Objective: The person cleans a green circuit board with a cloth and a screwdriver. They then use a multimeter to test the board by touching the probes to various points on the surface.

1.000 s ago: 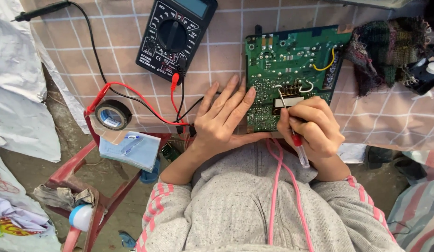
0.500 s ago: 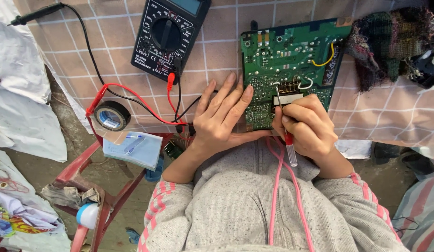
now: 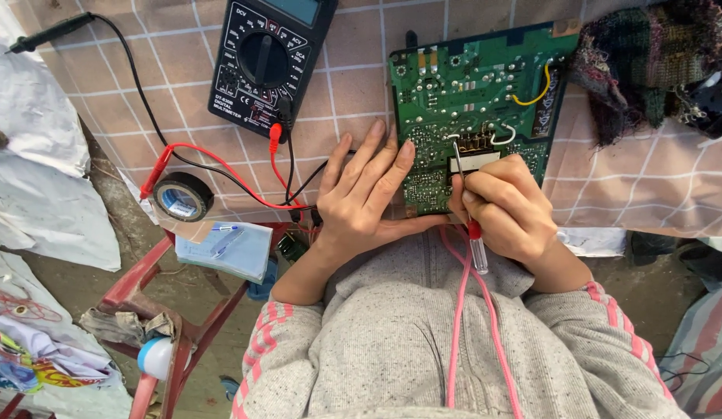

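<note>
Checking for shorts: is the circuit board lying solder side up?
Yes: circuit board shows solder joints; right hand probes them.

- Garment: grey, speckled hooded sweatshirt (image 3: 431,341) covering torso and both arms.
- Sleeves: pink and white stripes run along the outer side of each sleeve (image 3: 264,341), from shoulder to cuff.
- Drawstrings: two pink cords (image 3: 462,310) hang down the chest.
- Left hand (image 3: 361,206) and right hand (image 3: 504,206): bare, no gloves, rings or watch visible.
</note>
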